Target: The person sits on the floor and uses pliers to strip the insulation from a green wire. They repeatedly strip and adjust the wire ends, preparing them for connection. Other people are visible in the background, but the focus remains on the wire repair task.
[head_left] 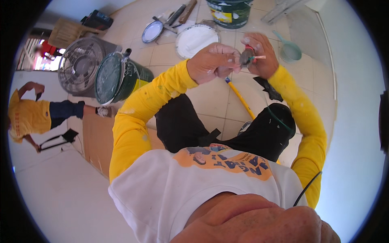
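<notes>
In front of my chest, both hands are raised close together. My right hand (264,56) is closed round a pair of red-handled pliers (246,57). At the jaws, a short green wire end with bare copper strands (259,57) sticks out towards the right palm. My left hand (214,62) pinches right beside the jaws; its fingertips hide what they hold. Thin green wire (277,118) hangs below the right hand and crosses my right knee. White smears mark the fingers.
Green buckets stand at the left (109,79) and the far side (230,14), near a large fan (83,65). A white-filled lid (197,40), green dipper (290,52) and yellow pole (242,99) lie on the tiles. Another person (30,117) is at the left.
</notes>
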Available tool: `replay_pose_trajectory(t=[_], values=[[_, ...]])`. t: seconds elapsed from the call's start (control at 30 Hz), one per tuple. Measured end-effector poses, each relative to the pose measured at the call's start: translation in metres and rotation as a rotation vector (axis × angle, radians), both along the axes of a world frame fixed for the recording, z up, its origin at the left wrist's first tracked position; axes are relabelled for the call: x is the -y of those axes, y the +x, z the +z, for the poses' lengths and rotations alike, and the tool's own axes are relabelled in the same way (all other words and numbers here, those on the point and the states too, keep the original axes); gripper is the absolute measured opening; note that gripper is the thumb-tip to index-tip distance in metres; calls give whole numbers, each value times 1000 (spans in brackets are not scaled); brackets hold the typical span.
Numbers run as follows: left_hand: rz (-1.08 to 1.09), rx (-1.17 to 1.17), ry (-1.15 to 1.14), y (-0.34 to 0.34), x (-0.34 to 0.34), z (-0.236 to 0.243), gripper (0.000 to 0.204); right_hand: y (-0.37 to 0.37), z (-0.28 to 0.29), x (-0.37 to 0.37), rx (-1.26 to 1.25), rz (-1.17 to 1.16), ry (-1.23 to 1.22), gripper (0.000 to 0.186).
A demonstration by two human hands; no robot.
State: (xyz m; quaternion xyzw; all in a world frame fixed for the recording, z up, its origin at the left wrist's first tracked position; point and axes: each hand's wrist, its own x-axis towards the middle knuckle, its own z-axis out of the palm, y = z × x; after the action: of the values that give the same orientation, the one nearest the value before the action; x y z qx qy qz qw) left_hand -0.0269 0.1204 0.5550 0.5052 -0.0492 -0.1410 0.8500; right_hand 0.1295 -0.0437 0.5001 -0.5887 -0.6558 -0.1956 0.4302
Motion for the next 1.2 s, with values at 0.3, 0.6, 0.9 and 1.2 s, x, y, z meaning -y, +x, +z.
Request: replay_pose_trajectory(t=[0.3,0.6,0.9,1.2], values=[[158,62,130,20,-31,-6,19,-14,29,0,-411,-37,-325,46],[-203,566,979,-9,-5,-25,26,-97,12,34,-1381,141,-546,14],[-399,56,297,-7,-36,-59,35,-86,-29,63,-1746,169,-329,19],[14,206,-364,22,14,-66,35,-75,-33,54,-2156,237,-218,18]])
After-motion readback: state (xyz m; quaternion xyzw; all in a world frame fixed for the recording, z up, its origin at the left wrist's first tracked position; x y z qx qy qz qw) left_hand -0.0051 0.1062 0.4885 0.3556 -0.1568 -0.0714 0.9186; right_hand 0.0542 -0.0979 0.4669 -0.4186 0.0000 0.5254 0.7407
